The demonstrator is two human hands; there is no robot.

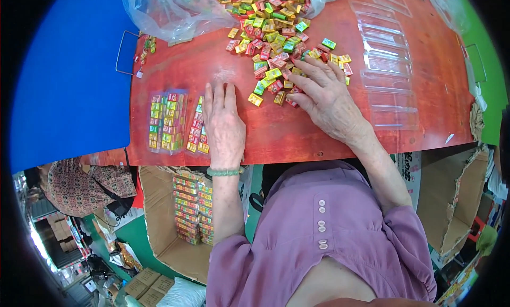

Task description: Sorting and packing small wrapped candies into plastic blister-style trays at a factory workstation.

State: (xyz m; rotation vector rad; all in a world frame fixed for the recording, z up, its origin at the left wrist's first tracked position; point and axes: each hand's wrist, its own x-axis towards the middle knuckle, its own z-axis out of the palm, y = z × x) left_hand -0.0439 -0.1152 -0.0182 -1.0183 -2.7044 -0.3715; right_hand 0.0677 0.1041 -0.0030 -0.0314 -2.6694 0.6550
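A heap of small candy-like packs (pixel 276 39), wrapped in red, yellow, green and gold, spreads over the red tabletop (pixel 212 62). My right hand (pixel 329 102) rests at the right edge of the heap, fingers spread and tips touching the packs. My left hand (pixel 226 124) lies with fingers stretched out flat, beside a clear tray holding rows of packs (pixel 196 131); it partly covers that tray. Left of it sit other filled clear trays (pixel 167 121) with similar rows. What lies under my left palm is hidden.
Clear empty plastic trays (pixel 388 57) lie in a row at the right. A clear plastic bag (pixel 175 15) surrounds the heap's far end. Below the table's near edge, an open cardboard box (pixel 159 216) holds stacked filled trays (pixel 186 209); another box (pixel 441 201) stands right.
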